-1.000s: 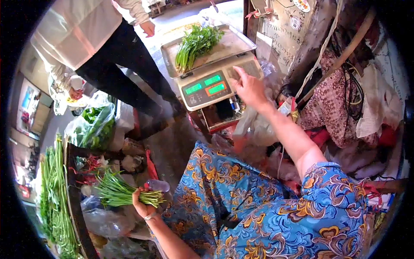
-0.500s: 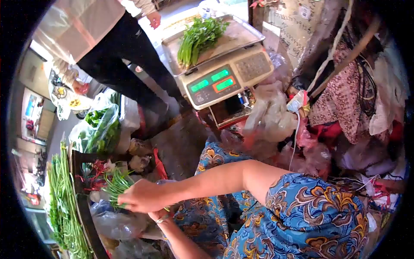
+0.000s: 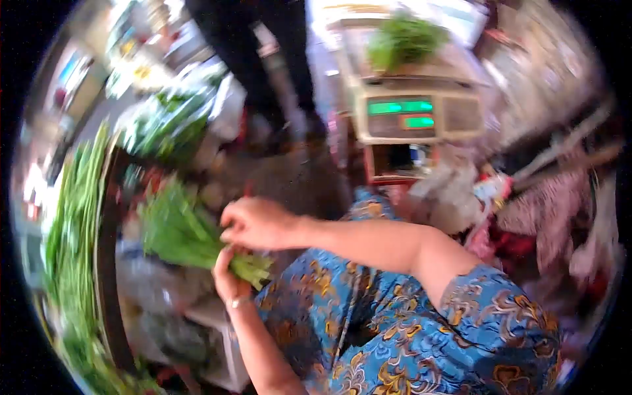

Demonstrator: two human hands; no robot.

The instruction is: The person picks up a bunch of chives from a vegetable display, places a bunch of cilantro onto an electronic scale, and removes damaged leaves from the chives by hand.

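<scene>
Holds a bunch of greens in the left hand, on the near left side and in front of the patterned blue clothing, clasping around the lower part. Fans out toward the far left at the leafy end and pokes out past the grip, toward the near right, at the stem end. Hovers with the right hand just over the bunch, with fingers bent and only a narrow space to the left hand; cannot tell, through the blur, whether empty, touching the bunch or pinching a strand.

Judged by how things lie, gathered already into a single handful, but not laid down on any surface. Cannot make out a tie, so cannot say whether bound or loose.

Note a separate leafy bunch already lying on the pan of the scale, at the far right, well apart from both hands. Note too the lit green display, too blurred to read. See, on the left, long green stalks beside a dark rail, untouched by either hand, and, farther off, leafy greens in pale plastic. Beyond, see another person's dark trousers, left of the scale.
</scene>
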